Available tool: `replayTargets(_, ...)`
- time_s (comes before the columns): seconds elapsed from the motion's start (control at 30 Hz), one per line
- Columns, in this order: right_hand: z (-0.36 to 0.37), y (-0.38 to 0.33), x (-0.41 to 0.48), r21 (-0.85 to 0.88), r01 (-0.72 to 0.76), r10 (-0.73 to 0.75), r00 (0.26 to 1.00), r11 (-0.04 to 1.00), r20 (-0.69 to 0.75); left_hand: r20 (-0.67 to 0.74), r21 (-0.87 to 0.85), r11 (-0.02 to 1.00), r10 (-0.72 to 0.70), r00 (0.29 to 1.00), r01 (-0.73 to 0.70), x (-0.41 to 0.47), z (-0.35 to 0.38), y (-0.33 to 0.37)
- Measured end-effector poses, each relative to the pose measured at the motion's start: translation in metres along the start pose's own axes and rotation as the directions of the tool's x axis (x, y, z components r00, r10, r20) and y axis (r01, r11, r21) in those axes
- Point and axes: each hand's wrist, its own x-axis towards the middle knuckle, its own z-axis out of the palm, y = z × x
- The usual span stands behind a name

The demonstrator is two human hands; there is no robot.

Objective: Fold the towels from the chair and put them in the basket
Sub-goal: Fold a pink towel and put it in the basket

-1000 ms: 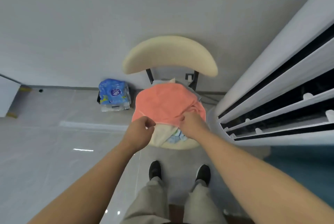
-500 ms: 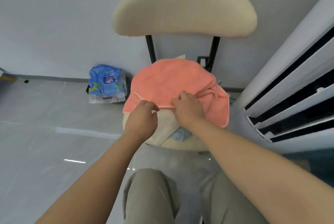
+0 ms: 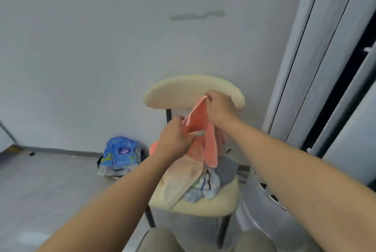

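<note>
A pink towel (image 3: 210,143) hangs lifted above the cream chair (image 3: 205,205). My right hand (image 3: 218,109) pinches its upper edge in front of the chair's backrest. My left hand (image 3: 176,138) grips the same edge lower and to the left. The rest of the pink towel droops onto the seat. Under it lie a beige towel (image 3: 181,178), a light blue patterned cloth (image 3: 203,188) and a grey cloth (image 3: 227,170). No basket is in view.
A blue plastic pack (image 3: 120,155) sits on the floor by the wall, left of the chair. A tall white appliance with dark slats (image 3: 325,88) stands close on the right. Grey tiled floor (image 3: 50,190) stretches to the left. My knees show at the bottom edge.
Both hands have raised the pink towel's edge off the seat, the right hand higher. The cloths beneath have come into view. The camera has tilted up.
</note>
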Motion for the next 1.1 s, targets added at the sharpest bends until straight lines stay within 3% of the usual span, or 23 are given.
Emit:
replayTargets(0.13, -0.050, -0.029, 0.013, 0.264, -0.032, 0.039, 0.999, 0.964, -0.023, -0.089, -0.035, 0.997, 0.065, 0.994, -0.068, 0.004, -0.012, 0.041)
replayTargets(0.2, -0.069, -0.038, 0.018, 0.281, -0.001, 0.018, 0.998, 0.960, -0.059, -0.155, -0.021, 0.996, 0.078, 0.985, -0.082, 0.010, -0.023, 0.051)
replayTargets(0.33, -0.092, -0.048, 0.022, 0.154, 0.064, -0.047, 0.992, 0.986, -0.114, -0.095, -0.080, 0.992, 0.093, 0.991, -0.101, 0.019, -0.046, 0.058)
replayTargets(0.53, -0.099, -0.055, 0.025, -0.043, 0.214, -0.216, 0.975, 0.976, -0.047, -0.046, -0.114, 0.978, 0.170, 0.984, -0.175, 0.021, -0.058, 0.066)
replayTargets(0.83, -0.109, -0.079, 0.022, -0.466, 0.358, -0.367, 0.927, 0.809, 0.074, -0.162, 0.229, 0.965, 0.169, 0.972, -0.130, 0.033, -0.071, 0.082)
replayTargets(1.0, -0.120, -0.088, 0.021, -0.589, 0.234, -0.240, 0.968, 0.773, 0.069, -0.180, 0.307, 0.948, 0.144, 0.973, -0.084, 0.043, -0.092, 0.074)
replayTargets(1.1, -0.129, -0.089, 0.025, -0.550, 0.087, -0.079, 0.996, 0.831, 0.038, -0.156, 0.324, 0.942, 0.141, 0.978, -0.085, 0.043, -0.098, 0.057)
